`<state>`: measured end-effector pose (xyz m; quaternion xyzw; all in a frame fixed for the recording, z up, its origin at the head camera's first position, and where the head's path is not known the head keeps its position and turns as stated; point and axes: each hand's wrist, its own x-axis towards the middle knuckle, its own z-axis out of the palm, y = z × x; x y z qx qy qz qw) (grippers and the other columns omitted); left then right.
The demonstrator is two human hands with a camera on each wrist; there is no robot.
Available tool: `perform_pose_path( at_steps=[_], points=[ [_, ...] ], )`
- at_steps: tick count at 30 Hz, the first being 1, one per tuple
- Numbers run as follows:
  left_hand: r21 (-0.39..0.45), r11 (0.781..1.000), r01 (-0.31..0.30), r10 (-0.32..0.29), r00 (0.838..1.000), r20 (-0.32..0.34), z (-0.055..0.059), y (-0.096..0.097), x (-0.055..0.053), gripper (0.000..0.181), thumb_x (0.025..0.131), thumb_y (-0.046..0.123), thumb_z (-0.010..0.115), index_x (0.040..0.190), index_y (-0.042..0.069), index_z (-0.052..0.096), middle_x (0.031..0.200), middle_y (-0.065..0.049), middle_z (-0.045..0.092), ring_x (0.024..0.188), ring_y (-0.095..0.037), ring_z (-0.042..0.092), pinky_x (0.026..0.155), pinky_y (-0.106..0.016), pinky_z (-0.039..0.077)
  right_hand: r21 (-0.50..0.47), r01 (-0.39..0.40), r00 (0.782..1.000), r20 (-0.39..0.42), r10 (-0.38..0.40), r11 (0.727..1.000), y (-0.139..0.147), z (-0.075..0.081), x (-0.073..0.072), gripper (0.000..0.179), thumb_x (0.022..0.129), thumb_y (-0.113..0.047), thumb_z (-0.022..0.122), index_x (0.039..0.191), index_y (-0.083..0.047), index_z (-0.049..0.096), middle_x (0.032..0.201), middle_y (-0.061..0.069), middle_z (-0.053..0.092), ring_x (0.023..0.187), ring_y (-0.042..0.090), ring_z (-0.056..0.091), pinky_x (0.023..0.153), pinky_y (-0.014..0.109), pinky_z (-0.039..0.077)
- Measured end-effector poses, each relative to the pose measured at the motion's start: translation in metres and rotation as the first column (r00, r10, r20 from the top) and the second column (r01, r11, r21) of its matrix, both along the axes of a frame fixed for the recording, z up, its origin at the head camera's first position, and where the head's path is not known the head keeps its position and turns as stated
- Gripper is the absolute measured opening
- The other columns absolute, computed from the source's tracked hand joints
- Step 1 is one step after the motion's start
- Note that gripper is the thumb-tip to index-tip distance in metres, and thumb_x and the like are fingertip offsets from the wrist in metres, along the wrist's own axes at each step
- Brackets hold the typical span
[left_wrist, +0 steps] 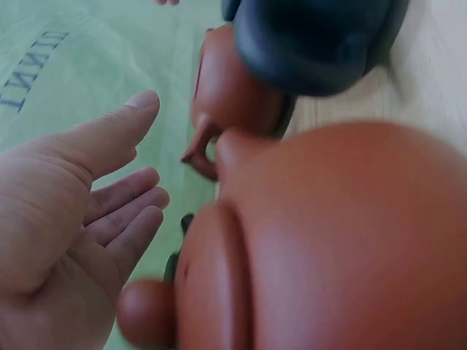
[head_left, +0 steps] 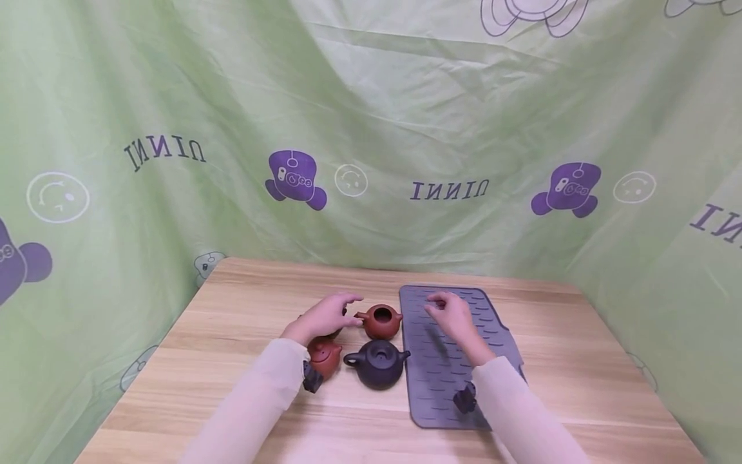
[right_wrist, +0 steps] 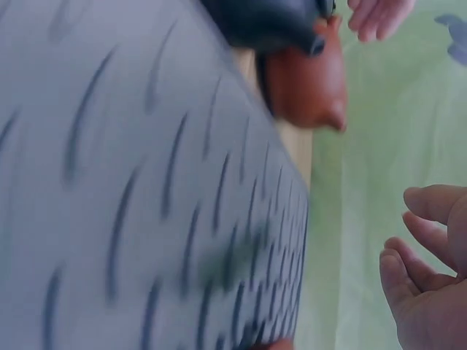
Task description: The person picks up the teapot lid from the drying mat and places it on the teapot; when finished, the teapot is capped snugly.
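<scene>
In the head view my left hand point(head_left: 328, 316) hovers with fingers spread beside the handle of a lidless red-brown teapot point(head_left: 380, 327), holding nothing. Under its wrist sits a lidded red clay teapot point(head_left: 326, 356), large in the left wrist view, and a dark object point(head_left: 333, 334) is partly hidden by the palm. A black lidded teapot point(head_left: 379, 367) stands nearer me. Over the grey ribbed mat point(head_left: 436, 393) is my right hand point(head_left: 455, 318), its fingers loosely curved with nothing between them in the right wrist view. A small reddish piece point(right_wrist: 271, 344) shows at that view's bottom edge.
The teapots stand close together on a wooden table point(head_left: 232, 322), just left of the mat. Behind the table hangs a green printed curtain point(head_left: 382, 129), which also covers both sides.
</scene>
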<state>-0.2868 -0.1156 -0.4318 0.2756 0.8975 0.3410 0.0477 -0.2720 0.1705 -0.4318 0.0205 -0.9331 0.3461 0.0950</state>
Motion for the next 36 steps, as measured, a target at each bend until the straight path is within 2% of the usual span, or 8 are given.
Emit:
perform_pose_path(
  at_steps=[6, 12, 20, 27, 36],
  points=[
    [-0.044, 0.999, 0.015, -0.013, 0.999, 0.033, -0.007, 0.015, -0.005, 0.053, 0.086, 0.016, 0.076, 0.131, -0.003, 0.056, 0.128, -0.019, 0.059, 0.119, -0.035, 0.054, 0.100, -0.045, 0.044, 0.004, 0.041, 0.999, 0.027, -0.041, 0.999, 0.032, -0.007, 0.010, 0.024, 0.088, -0.013, 0.070, 0.108, 0.000, 0.071, 0.099, 0.014, 0.064, 0.092, 0.030, 0.059, 0.081, 0.046, 0.048],
    [-0.074, 0.997, 0.014, -0.012, 0.999, 0.031, -0.011, 0.022, -0.007, 0.056, 0.085, 0.016, 0.077, 0.131, -0.006, 0.055, 0.128, -0.020, 0.059, 0.121, -0.033, 0.053, 0.103, -0.043, 0.041, -0.023, 0.073, 0.996, 0.061, -0.071, 0.997, 0.055, -0.012, 0.012, 0.027, 0.088, -0.013, 0.069, 0.111, 0.001, 0.070, 0.098, 0.014, 0.066, 0.090, 0.029, 0.059, 0.081, 0.046, 0.048],
    [-0.083, 0.996, 0.012, -0.009, 0.999, 0.037, -0.014, 0.025, -0.011, 0.057, 0.084, 0.017, 0.078, 0.130, -0.007, 0.056, 0.124, -0.020, 0.061, 0.116, -0.031, 0.056, 0.100, -0.041, 0.044, -0.034, 0.064, 0.994, 0.092, -0.060, 0.997, 0.081, -0.025, 0.013, 0.028, 0.086, -0.009, 0.070, 0.109, 0.007, 0.067, 0.099, 0.020, 0.066, 0.092, 0.033, 0.059, 0.082, 0.047, 0.049],
    [-0.075, 0.996, 0.039, -0.038, 0.999, 0.015, -0.019, 0.029, -0.015, 0.046, 0.084, 0.015, 0.079, 0.122, -0.004, 0.062, 0.111, -0.012, 0.066, 0.104, -0.026, 0.061, 0.094, -0.038, 0.048, 0.002, 0.022, 0.993, 0.116, -0.022, 1.000, 0.089, -0.033, 0.016, 0.023, 0.082, -0.011, 0.076, 0.098, 0.004, 0.069, 0.088, 0.011, 0.067, 0.085, 0.029, 0.061, 0.080, 0.048, 0.049],
    [-0.062, 0.998, 0.025, -0.024, 1.000, 0.008, -0.019, 0.033, -0.015, 0.046, 0.084, 0.014, 0.078, 0.123, -0.004, 0.061, 0.113, -0.015, 0.066, 0.108, -0.029, 0.060, 0.096, -0.039, 0.046, 0.003, 0.036, 0.993, 0.109, -0.037, 0.999, 0.090, -0.039, 0.016, 0.015, 0.083, -0.012, 0.075, 0.093, -0.001, 0.070, 0.085, 0.008, 0.068, 0.083, 0.027, 0.061, 0.080, 0.046, 0.048]
  ],
)
